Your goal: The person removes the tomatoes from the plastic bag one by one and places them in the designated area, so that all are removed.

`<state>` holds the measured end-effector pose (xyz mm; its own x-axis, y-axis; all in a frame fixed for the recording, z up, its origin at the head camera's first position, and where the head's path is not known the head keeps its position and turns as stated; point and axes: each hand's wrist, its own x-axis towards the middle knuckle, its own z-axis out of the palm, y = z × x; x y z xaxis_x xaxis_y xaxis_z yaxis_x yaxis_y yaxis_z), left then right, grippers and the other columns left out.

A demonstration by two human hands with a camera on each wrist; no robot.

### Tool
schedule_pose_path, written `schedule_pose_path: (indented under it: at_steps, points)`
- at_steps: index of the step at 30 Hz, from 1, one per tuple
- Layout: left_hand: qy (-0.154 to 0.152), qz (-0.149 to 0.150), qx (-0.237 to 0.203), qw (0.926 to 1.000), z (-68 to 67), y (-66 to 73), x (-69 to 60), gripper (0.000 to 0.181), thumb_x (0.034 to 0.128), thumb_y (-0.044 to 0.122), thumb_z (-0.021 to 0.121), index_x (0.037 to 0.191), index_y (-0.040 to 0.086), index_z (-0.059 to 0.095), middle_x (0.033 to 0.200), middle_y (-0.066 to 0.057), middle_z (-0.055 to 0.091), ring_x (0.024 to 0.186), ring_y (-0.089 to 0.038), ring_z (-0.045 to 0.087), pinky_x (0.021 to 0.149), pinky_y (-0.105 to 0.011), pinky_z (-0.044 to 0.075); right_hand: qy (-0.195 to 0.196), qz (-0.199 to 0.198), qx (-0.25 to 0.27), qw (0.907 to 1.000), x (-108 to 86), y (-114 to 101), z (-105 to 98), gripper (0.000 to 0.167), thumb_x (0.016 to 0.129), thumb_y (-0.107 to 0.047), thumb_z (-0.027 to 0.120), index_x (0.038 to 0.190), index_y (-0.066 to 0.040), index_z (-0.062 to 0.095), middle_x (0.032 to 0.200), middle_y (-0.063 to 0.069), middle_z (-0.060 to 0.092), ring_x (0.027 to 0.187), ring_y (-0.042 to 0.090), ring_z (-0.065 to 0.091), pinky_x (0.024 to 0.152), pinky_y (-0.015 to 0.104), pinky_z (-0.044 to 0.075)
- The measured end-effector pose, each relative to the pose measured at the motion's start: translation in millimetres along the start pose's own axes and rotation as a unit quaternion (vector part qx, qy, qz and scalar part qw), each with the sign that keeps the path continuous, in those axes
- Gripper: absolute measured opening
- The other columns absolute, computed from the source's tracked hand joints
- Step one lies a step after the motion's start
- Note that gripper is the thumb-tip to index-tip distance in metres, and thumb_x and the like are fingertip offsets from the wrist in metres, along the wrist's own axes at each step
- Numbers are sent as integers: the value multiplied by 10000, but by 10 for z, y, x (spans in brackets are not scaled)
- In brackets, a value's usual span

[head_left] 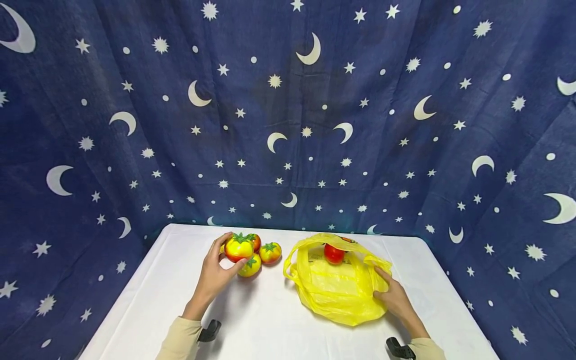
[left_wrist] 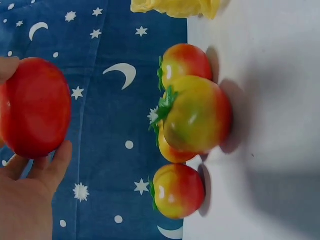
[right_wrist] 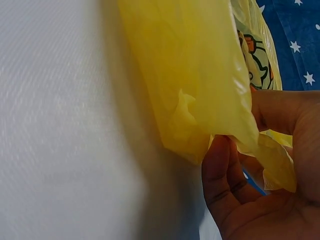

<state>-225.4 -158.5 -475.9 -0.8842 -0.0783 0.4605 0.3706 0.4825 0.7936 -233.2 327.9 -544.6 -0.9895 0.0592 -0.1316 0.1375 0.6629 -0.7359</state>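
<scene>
My left hand holds a yellow-and-red tomato with a green leafy top, gripped between thumb and fingers. In the left wrist view that tomato shows its red underside, raised off the table. Just beyond it, several similar tomatoes lie close together; the held one partly hides them in the head view. My right hand pinches the right edge of a yellow plastic bag, whose mouth is spread wide. Inside the bag sits a red tomato. The right wrist view shows thin plastic between thumb and fingers.
The bag and tomatoes rest on a table with a white cloth. Behind it and at both sides hangs a dark blue curtain with moons and stars. A loop handle of the bag stands up on its left side.
</scene>
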Motion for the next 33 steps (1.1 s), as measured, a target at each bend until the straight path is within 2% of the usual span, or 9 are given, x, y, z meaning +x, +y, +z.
schedule_pose_path:
  at_steps: [2, 5, 14, 19, 23, 28, 33]
  points:
    - [-56, -30, 47, 10000, -28, -35, -20, 819, 759, 181, 846, 1454, 147, 413, 1405, -112, 495, 1273, -283, 514, 997, -509, 509, -7, -32, 19, 10000, 1, -7, 24, 822, 764, -19, 632, 1523, -58, 320, 1586, 226, 277, 1451, 509, 193, 1163, 677, 151]
    - [-139, -100, 149, 9997, -65, -76, -49, 867, 744, 149, 844, 1478, 124, 384, 1400, -149, 460, 1287, -337, 494, 964, -573, 509, -20, -79, -25, 10000, 6, -5, 47, 831, 753, -20, 636, 1523, -56, 324, 1586, 217, 285, 1449, 504, 212, 1163, 672, 171]
    - [-163, -368, 218, 9990, -73, -170, -51, 759, 732, 126, 839, 1399, 72, 483, 1410, -150, 381, 1273, -358, 478, 990, -571, 495, -6, -11, -67, 10000, 36, -34, 1, 822, 769, -35, 637, 1527, -74, 321, 1580, 240, 278, 1440, 520, 206, 1147, 694, 167]
    - [-197, -455, 304, 9983, -84, -246, -73, 767, 730, 144, 845, 1399, 79, 476, 1440, -128, 428, 1308, -349, 467, 1019, -579, 469, -82, 98, -45, 9999, 27, -11, 3, 819, 776, -32, 636, 1529, -81, 318, 1585, 236, 271, 1448, 517, 189, 1151, 695, 151]
    - [-162, -545, 488, 9972, -123, -310, -106, 775, 730, 157, 851, 1403, 87, 474, 1444, -114, 450, 1311, -325, 449, 1037, -543, 443, -62, 116, 2, 9999, 23, 4, 15, 817, 779, -26, 628, 1531, -91, 317, 1587, 237, 262, 1451, 515, 177, 1149, 699, 146]
    - [-242, -710, 635, 9952, -185, -388, -141, 782, 746, 147, 841, 1417, 76, 446, 1452, -122, 437, 1282, -321, 478, 995, -501, 460, -80, 101, 18, 9999, 17, 5, 24, 813, 781, -20, 629, 1530, -89, 319, 1580, 251, 266, 1445, 511, 197, 1148, 695, 160]
    - [-323, -700, 614, 9951, -216, -458, -126, 777, 756, 132, 832, 1414, 42, 429, 1444, -161, 424, 1286, -366, 489, 1004, -534, 478, -109, 83, -40, 9999, 33, -29, 3, 812, 789, -28, 626, 1534, -92, 311, 1585, 237, 270, 1447, 505, 207, 1151, 682, 187]
